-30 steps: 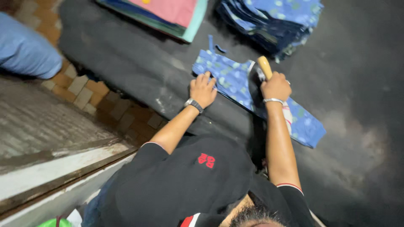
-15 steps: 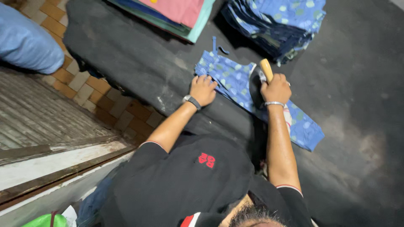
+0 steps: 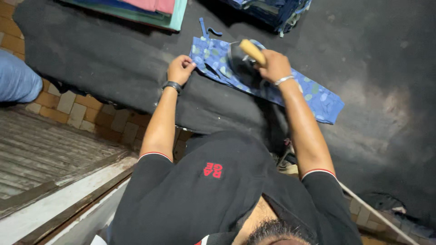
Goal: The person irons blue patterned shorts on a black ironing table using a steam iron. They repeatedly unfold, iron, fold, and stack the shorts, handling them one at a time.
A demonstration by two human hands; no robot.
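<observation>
The right hand [image 3: 274, 65] is closed around the pale wooden handle [image 3: 252, 51] of a dark clothes iron [image 3: 240, 61]. The iron rests on a blue patterned garment [image 3: 313, 95] that lies flat near the centre of the view and runs from 11 o'clock toward 4 o'clock. The right wrist carries a thin metal bracelet [image 3: 284, 80].

The left hand [image 3: 180, 69] is at 9 o'clock from the iron. Its grip is loosely curled, fingertips pressing or pinching the garment's near corner; whether cloth is clamped between the fingers cannot be told. The left wrist carries a dark watch [image 3: 172, 85].

Two narrow blue cloth strips [image 3: 206, 30] lie just beyond the garment at 12 o'clock. A folded stack of cloth [image 3: 154, 11], pink over teal and dark blue, sits at the top edge at 11 o'clock. A second stack of blue patterned pieces [image 3: 272, 10] sits at the top edge at 1 o'clock, well apart from the iron.

The counter [image 3: 381, 50] is covered with a dark, worn padding that shows pale scuffed patches at 3 o'clock. The padding's left edge overhangs a wall of tan and orange tiles [image 3: 68, 106]. At 8 o'clock, below the tiles, is a grey ribbed floor [image 3: 41, 156] with a pale strip alongside. A light blue rounded bundle [image 3: 16, 81] shows at the left edge at 9 o'clock. The person wears a black shirt [image 3: 200, 195] with a small red mark and red-edged sleeves.
</observation>
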